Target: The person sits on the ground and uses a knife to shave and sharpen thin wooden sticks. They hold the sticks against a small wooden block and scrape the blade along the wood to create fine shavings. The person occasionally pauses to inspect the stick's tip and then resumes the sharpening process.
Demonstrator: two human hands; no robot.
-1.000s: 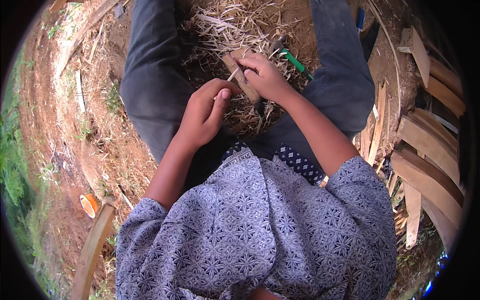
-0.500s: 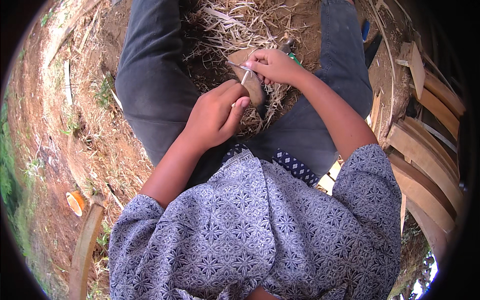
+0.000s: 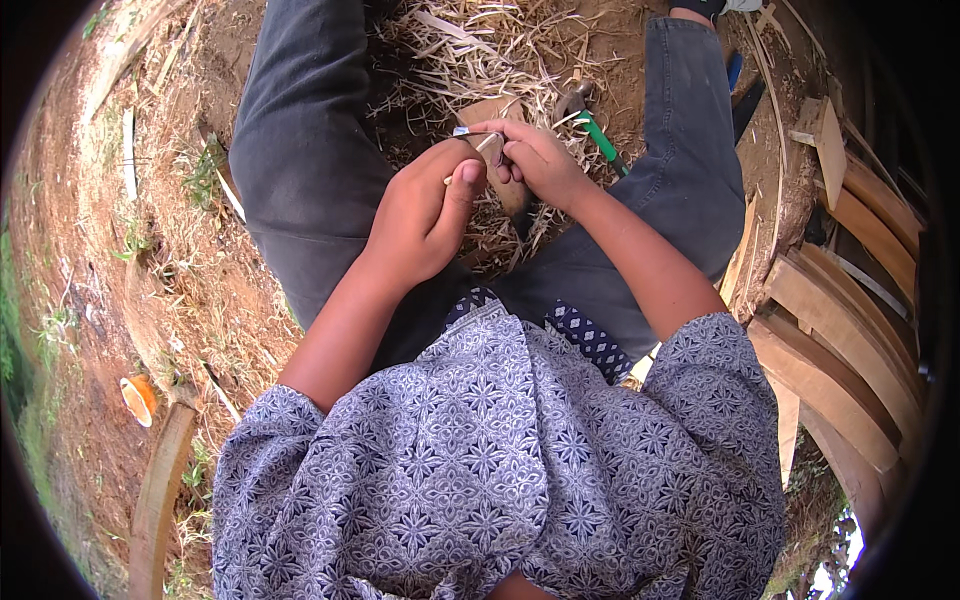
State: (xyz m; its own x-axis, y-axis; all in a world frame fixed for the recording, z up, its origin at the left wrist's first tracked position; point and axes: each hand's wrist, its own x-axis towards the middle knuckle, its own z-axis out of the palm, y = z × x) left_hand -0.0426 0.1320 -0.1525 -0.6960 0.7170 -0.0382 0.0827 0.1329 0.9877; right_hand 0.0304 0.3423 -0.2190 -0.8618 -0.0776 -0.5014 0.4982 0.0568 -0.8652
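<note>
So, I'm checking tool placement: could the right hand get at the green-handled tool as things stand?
Probably yes: the green-handled tool lies near the right hand with nothing visible blocking the way, though that hand is busy at the pale stick.

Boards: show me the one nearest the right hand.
The light-brown board on the ground between the person's legs, partly hidden by the right hand; the curved boards lie farther off, outside the legs.

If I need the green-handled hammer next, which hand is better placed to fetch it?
Probably the right hand: it is nearer the green-handled hammer. The left hand is farther off, closed around a thin pale stick. Both look occupied, though.
</note>
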